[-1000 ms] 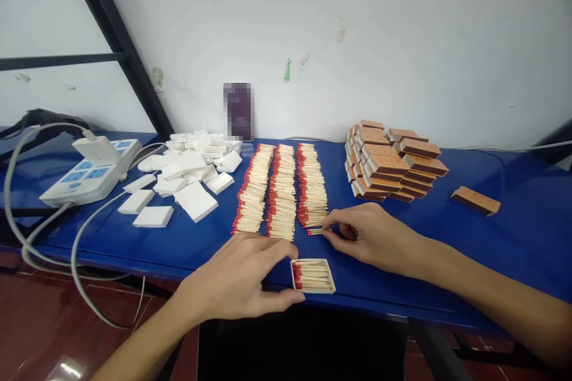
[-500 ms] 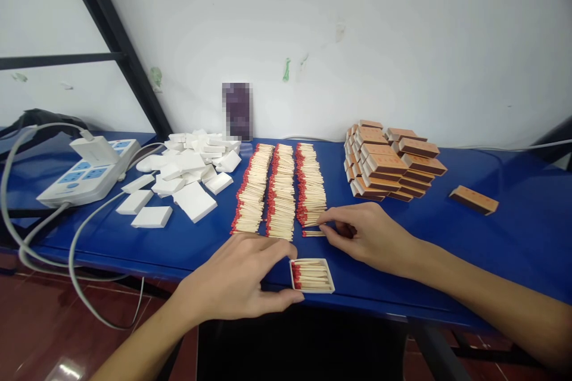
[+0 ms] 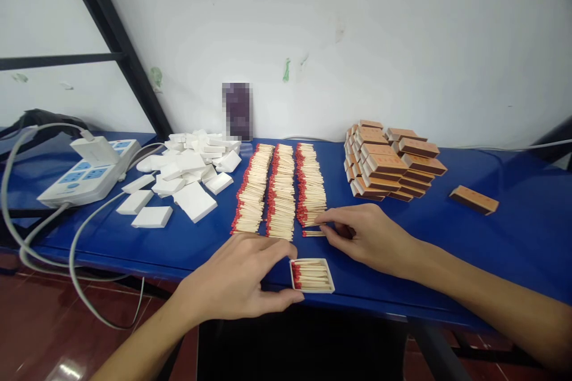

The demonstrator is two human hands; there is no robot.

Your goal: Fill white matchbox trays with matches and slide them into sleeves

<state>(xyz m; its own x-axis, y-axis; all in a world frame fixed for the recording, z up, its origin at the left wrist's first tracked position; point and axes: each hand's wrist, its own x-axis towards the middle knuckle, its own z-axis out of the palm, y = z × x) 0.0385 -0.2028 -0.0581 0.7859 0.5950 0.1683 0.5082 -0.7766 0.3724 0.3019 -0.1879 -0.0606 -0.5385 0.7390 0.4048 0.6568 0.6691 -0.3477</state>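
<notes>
Left hand: thumb and forefinger parted by the depth of one small white tray – a fingertip at each left corner, steadying it between them.

Right hand: thumb and forefinger nearly together, a narrow gap, at the near end of the right-hand row of matches. Forefinger touches the row; thumb meets the stick ends of a few loose matches just below it. Whether a match is pinched cannot be told, the tips being small and partly hidden.

Tray: one, at the front edge of the blue table, lying flat, long axis left to right. Contents – matches laid lengthwise, red heads to the left.

Rows: three, running away from the person; sticks crosswise, heads left. Loose matches point likewise.

Further items: a heap of white trays, left; a stack of brown matchboxes, right; one single matchbox, apart from the stack; one power strip, far left.
</notes>
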